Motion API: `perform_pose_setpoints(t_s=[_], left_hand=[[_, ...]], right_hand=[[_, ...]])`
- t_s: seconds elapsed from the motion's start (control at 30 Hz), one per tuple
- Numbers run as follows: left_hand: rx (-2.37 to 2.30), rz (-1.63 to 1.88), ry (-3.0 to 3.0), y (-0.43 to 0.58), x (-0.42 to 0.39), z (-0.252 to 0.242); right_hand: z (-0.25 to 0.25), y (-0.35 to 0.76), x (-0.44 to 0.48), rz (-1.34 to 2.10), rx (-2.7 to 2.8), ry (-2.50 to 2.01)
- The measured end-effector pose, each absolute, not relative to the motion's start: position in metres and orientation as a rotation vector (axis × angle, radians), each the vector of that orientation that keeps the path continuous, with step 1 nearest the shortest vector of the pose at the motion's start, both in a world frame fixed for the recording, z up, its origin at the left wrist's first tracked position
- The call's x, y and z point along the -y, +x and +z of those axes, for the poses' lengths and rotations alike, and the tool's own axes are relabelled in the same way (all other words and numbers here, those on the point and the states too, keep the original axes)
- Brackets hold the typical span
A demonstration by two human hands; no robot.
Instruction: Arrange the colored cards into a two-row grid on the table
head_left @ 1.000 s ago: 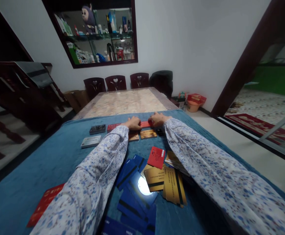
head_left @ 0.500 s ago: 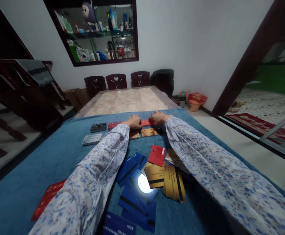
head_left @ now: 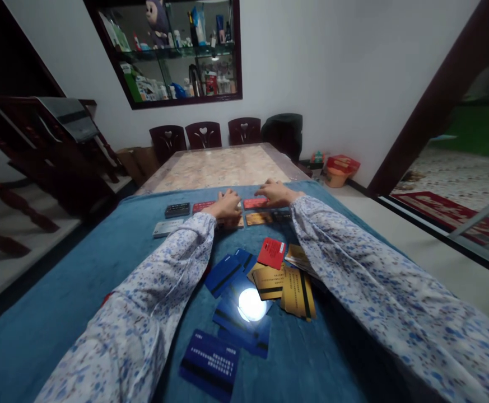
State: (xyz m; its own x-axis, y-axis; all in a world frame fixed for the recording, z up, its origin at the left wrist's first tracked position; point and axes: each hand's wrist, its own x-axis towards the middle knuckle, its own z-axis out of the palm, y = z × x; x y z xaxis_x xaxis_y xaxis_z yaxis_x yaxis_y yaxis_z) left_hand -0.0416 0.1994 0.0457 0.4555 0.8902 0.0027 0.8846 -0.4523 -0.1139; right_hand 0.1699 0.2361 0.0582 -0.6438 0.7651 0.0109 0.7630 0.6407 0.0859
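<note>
Red cards [head_left: 255, 203] under both hands

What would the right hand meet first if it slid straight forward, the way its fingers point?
Probably nothing soon: the right hand lies at the far edge of the blue cloth, and beyond it is only the bare marble table. Depth is unclear.

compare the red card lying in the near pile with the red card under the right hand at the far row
The loose red plastic card in the near pile lies tilted, overlapping gold cards, untouched by either hand. The far red plastic card lies square in a tidy row, with the right hand resting on its edge. The near one shows a white patch at a corner; the far one's print is too small to tell. Both are red, flat, and lie on the blue cloth.
</note>
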Motion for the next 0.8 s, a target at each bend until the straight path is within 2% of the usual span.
perform_pose_setpoints(t_s=[0.8], left_hand=[[1.562,-0.036,-2.609,-0.103,-0.065,0.029]], right_hand=[[0.042,0.136,-0.142,0.057,-3.057,0.991]])
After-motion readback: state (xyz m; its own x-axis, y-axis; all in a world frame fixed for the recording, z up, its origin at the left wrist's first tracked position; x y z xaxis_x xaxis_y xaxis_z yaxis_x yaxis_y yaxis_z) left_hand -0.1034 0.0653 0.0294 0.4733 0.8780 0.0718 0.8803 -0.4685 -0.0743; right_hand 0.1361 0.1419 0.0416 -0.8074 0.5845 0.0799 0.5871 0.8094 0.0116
